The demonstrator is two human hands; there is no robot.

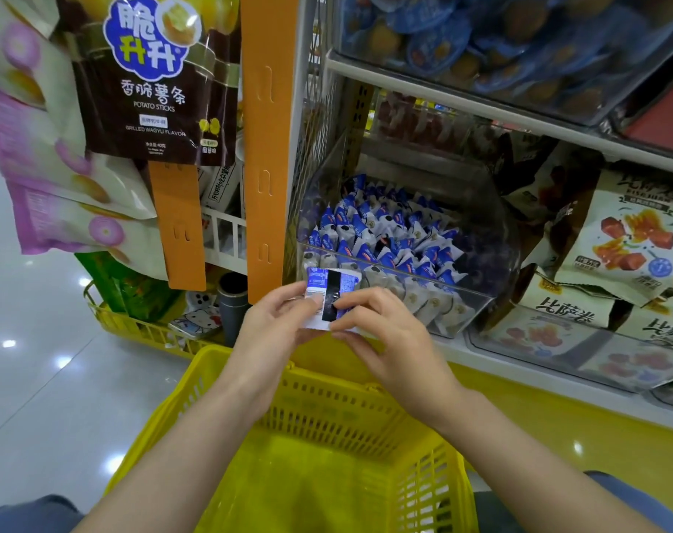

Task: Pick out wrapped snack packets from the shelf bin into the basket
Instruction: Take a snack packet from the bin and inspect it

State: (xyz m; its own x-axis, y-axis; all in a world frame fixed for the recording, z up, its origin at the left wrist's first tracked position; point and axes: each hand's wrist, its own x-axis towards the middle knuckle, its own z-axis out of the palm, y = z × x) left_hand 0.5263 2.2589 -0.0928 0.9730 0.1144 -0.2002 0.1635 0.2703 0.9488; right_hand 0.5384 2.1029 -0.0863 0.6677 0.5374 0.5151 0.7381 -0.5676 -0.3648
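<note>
Wrapped snack packet (329, 298), blue-white: above the basket's (346, 417) far rim. Shelf bin (492, 232) of more lies beyond the basket. Left hand (273, 325) and right hand (384, 332) each pinch one side. Probably light, crinkly, slippery film; best gripped by the crimped ends.

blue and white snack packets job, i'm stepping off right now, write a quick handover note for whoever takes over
Left hand: grips the left edge of one blue and white wrapped snack packet.
Right hand: pinches the right side of the same packet.
Where: the packet is held in front of the clear plastic shelf bin, above the far rim of the yellow plastic basket.
Done: one packet is out of the bin. No packets show in the basket.
Left: drop this packet into the basket, then pick more from the many matching packets in the bin.
</note>
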